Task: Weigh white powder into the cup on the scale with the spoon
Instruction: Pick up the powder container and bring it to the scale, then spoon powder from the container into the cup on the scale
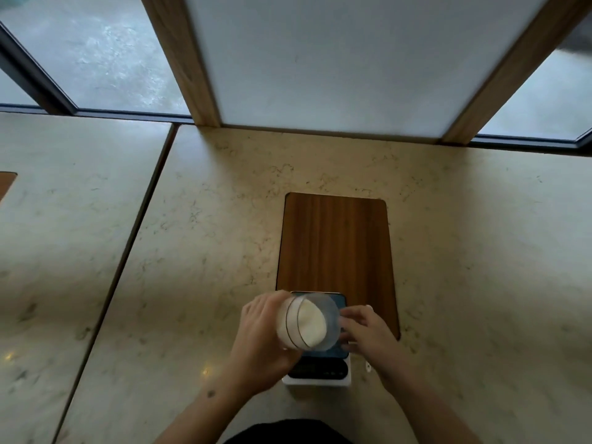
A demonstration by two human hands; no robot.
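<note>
Both hands at scale [317, 373]; left hand [262, 334] tilts powder jar [306, 325].

left hand [259, 334]: bare, no sleeve | small dark mark on left forearm [210, 394] | right hand [368, 331]: bare | dark garment [288, 432] at torso

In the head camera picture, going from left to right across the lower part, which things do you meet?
Left hand → clear jar of white powder held tilted → right hand → right edge of the brown wooden board.
</note>
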